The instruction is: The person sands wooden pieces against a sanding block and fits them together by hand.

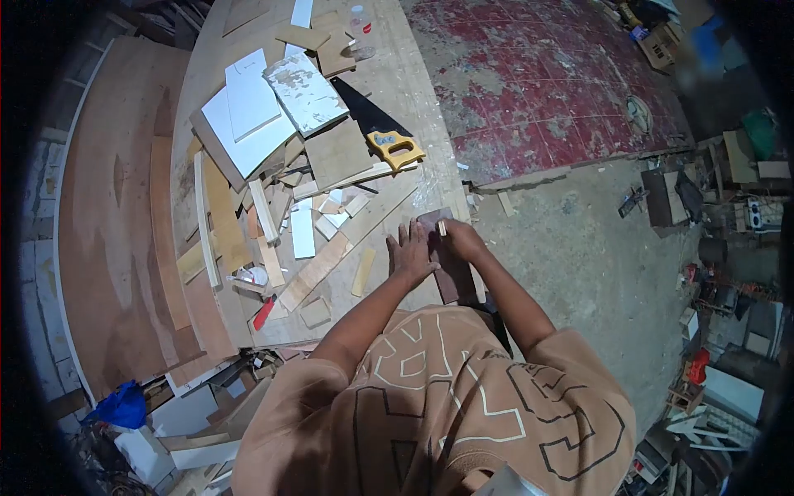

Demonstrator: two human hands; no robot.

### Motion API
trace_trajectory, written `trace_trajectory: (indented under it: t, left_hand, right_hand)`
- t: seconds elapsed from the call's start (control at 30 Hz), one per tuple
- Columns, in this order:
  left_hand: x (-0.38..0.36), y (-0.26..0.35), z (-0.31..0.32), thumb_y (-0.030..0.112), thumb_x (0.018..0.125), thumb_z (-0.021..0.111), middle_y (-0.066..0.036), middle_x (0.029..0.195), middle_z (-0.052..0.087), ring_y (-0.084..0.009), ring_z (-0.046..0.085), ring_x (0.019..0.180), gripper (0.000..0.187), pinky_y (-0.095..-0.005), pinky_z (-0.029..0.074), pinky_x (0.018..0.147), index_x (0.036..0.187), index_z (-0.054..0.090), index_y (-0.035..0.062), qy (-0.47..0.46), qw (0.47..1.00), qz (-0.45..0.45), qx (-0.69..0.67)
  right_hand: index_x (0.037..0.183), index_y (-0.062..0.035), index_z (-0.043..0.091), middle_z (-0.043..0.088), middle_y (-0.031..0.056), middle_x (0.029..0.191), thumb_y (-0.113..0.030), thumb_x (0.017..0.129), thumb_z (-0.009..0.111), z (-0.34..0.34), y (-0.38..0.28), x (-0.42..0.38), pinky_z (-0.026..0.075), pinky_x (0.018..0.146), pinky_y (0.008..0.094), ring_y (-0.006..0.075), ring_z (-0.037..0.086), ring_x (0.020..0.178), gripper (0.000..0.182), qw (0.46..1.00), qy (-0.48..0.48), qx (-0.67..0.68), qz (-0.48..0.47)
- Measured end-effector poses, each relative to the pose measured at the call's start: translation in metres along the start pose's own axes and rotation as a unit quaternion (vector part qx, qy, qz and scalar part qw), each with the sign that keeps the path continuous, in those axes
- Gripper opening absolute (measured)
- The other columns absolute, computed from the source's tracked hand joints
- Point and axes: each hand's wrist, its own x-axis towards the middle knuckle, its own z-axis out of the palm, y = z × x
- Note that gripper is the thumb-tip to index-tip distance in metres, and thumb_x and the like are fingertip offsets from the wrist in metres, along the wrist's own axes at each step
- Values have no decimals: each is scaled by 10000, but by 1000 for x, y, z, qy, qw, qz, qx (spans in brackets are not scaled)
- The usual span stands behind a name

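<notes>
A dark reddish-brown flat strip (452, 277) lies along the near right edge of the wooden workbench (395, 217). My left hand (411, 255) rests flat beside and partly over it, fingers spread. Pinched in my right hand (465, 241) is a small pale wood piece (442, 228), held over the strip's far part; my fingers hide most of it. Left of my left hand lies a narrow yellowish wood strip (362, 272). A handsaw (389, 142) with a yellow handle lies farther up the bench.
White boards (248, 107), a paint-flaked block (306, 93) and wood offcuts (314, 269) cover the bench's left side. A red-handled tool (264, 313) lies near the front edge. A clear bottle (359, 25) stands at the far end. Concrete floor (571, 248) lies to the right.
</notes>
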Motion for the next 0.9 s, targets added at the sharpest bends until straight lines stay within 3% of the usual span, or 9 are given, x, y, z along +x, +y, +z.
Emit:
trace_trajectory:
  t: [0.17, 0.27, 0.33, 0.47, 0.53, 0.6, 0.7, 0.8, 0.9]
  left_hand:
    - [-1, 2, -9, 515, 720, 730, -193, 1578, 115, -431, 120, 1438, 1107, -699, 130, 1080, 1497, 145, -14, -29, 1000, 4, 5]
    - [2, -4, 4, 519, 713, 731, -193, 1577, 122, -429, 124, 1439, 1124, -717, 118, 1071, 1496, 130, -20, -7, 1000, 0, -6]
    - [3, -9, 12, 527, 703, 735, -191, 1575, 132, -426, 127, 1440, 1137, -728, 108, 1066, 1493, 131, -26, 27, 1000, 15, 2]
    - [1, -11, 11, 535, 696, 737, -189, 1577, 130, -423, 124, 1442, 1146, -733, 101, 1064, 1492, 133, -26, 34, 999, 22, 12]
    - [-4, -7, -6, 547, 706, 722, -217, 1570, 136, -439, 132, 1436, 1141, -724, 104, 1066, 1486, 137, -45, 0, 1000, 27, -6]
    - [-3, -8, -2, 561, 705, 716, -217, 1570, 136, -437, 129, 1437, 1148, -727, 99, 1064, 1487, 134, -43, 5, 1000, 27, -5]
    - [0, -7, -1, 585, 702, 708, -218, 1571, 135, -435, 121, 1439, 1161, -730, 88, 1063, 1490, 128, -40, 1, 1000, 27, -2]
    - [0, -10, 1, 578, 696, 718, -197, 1576, 129, -428, 108, 1443, 1165, -741, 82, 1057, 1496, 121, -22, -3, 1000, 22, -5]
    - [1, -13, 7, 561, 687, 735, -175, 1583, 122, -421, 97, 1447, 1169, -756, 78, 1048, 1500, 116, -6, 5, 1000, 27, -15]
  right_hand:
    - [996, -37, 591, 635, 205, 957, -159, 785, 679, -6, -11, 20, 488, 794, 427, 394, 613, 934, 258, 999, -31, -5, 38]
    - [1074, -28, 597, 643, 192, 1049, -121, 732, 724, 2, 5, -11, 485, 854, 405, 372, 610, 1000, 377, 997, 46, -12, -67]
    - [1167, -39, 593, 637, 180, 1138, -95, 684, 761, 5, 6, -33, 469, 927, 397, 353, 595, 1080, 515, 997, -58, 11, -56]
    - [1172, -51, 597, 643, 169, 1129, -101, 674, 757, 2, 0, -29, 468, 932, 413, 355, 596, 1084, 525, 994, -82, -28, -60]
    - [1059, -78, 630, 648, 190, 1025, -106, 708, 712, -2, -1, 4, 474, 885, 430, 372, 603, 1023, 362, 996, -36, -23, -72]
    - [1004, -73, 626, 643, 207, 936, -154, 766, 664, -16, -7, 38, 483, 839, 432, 382, 616, 957, 254, 992, -84, -30, 86]
    - [1016, -68, 629, 656, 206, 947, -206, 791, 656, -22, 26, 71, 506, 768, 423, 387, 632, 870, 265, 997, 55, 25, 51]
    - [1083, -50, 606, 644, 204, 1036, -76, 727, 693, -27, 17, 58, 491, 838, 441, 395, 615, 989, 367, 998, 48, -42, 20]
    - [1004, -62, 636, 624, 185, 916, -160, 695, 757, 1, 15, 16, 493, 785, 442, 384, 618, 879, 346, 999, -43, -27, -8]
